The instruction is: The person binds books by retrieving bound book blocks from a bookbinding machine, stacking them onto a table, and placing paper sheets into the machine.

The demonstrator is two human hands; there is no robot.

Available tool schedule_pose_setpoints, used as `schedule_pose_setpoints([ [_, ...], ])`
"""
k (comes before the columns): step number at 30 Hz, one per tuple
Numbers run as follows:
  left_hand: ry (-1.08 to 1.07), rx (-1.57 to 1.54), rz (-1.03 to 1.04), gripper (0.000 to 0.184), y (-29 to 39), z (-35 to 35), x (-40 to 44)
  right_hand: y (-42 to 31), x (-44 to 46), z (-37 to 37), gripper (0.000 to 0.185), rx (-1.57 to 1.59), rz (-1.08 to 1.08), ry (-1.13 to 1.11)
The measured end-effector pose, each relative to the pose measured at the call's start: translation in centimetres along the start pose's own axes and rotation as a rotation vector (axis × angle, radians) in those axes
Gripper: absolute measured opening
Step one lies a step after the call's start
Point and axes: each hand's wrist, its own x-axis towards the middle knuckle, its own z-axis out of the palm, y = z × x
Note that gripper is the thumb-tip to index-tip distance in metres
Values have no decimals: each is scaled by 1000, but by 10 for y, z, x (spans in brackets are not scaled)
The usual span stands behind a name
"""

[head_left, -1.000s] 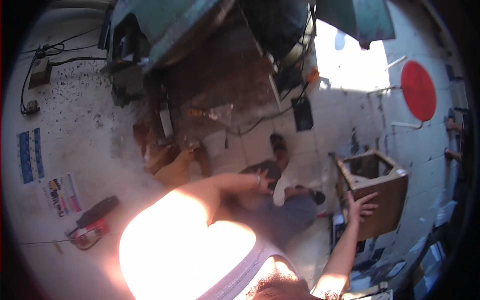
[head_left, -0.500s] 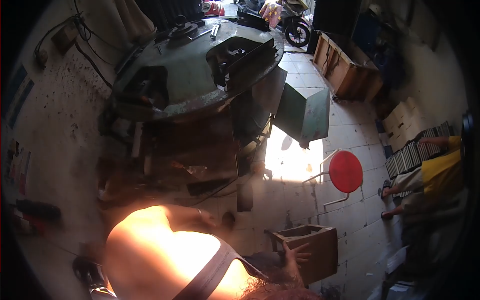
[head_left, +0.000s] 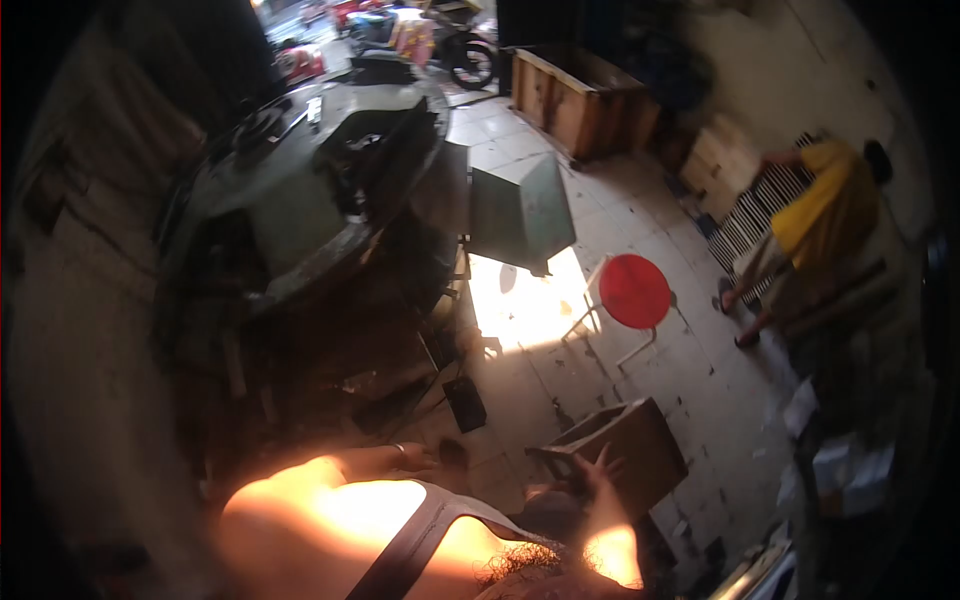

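Observation:
My right hand lies with fingers spread against the side of a brown wooden box, whose open top faces up and away. My left hand, with a band at its wrist, rests low near my leg, blurred and in shadow; its fingers look extended and nothing shows in them. Ahead and to the left stands a large green metal machine with rectangular openings and tools on top. A green metal flap sticks out from its right side.
A red round stool stands beyond the box. Farther back are a wooden crate and a parked motorbike. At the right, a person in a yellow top bends near a striped stack. A dark flat piece lies on the floor.
The view has lifted and swung right, bringing the machine top, the crate and the person in yellow into sight. My right hand stays at the box; my left hand appears lower in view.

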Motion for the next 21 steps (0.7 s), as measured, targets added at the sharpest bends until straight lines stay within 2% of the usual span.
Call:
schedule_pose_setpoints([
  [2, 42, -24, -18, 78, 6, -9, 14, 35, 20, -9, 109, 356, -208, 2],
  [4, 43, -109, 58, 76, 18, -29, 16, 59, 14, -1, 102, 744, -295, 74],
  [5, 111, -60, 126, 75, 2, -23, 40, 59, -18, -9, 100, 688, -229, 179],
  [6, 66, -135, 158, 73, -6, -25, 54, 47, -76, -27, 97, 627, -111, 243],
  [8, 14, -143, 218, 71, -17, -31, 77, 95, -82, 2, 90, 484, -206, 492],
  [9, -56, -330, 318, 61, -83, -17, 152, 101, -124, -5, 87, 468, -128, 500],
  [10, -50, -165, 263, 61, -85, -26, 145, 101, -166, -8, 84, 434, -76, 489],
  [12, -70, -35, 194, 61, -77, -34, 142, 135, -192, 16, 79, 485, 12, 593],
  [16, -109, 73, 144, 62, -59, -45, 135, 179, -244, 35, 70, 626, 250, 711],
  [21, -139, 147, 128, 63, -37, -55, 127, 189, -253, 40, 63, 760, 313, 845],
])
